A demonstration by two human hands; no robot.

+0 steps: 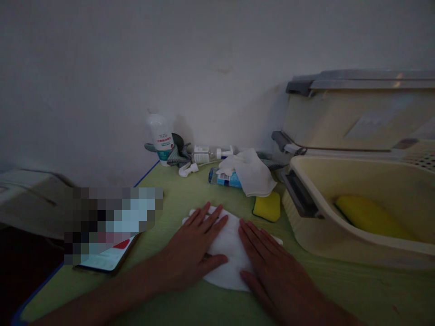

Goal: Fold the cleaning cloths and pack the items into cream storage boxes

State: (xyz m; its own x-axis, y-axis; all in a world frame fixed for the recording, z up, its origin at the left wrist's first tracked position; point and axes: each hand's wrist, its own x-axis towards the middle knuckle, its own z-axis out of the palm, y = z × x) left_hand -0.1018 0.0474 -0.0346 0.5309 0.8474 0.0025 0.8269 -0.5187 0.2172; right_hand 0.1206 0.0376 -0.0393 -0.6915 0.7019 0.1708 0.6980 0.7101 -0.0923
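White cloth (pixel 231 246) lies under the left hand (pixel 193 246) and right hand (pixel 272 262), both flattened with fingers extended.

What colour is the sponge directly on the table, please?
The sponge is yellow with a dark edge, best seen in the head view.

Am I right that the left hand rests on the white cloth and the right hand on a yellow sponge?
Not quite: in the head view, the right hand also rests on the white cloth, as the left hand does, not on a yellow sponge.

from the head, facing forward and down, near the green table (pixel 185 192)
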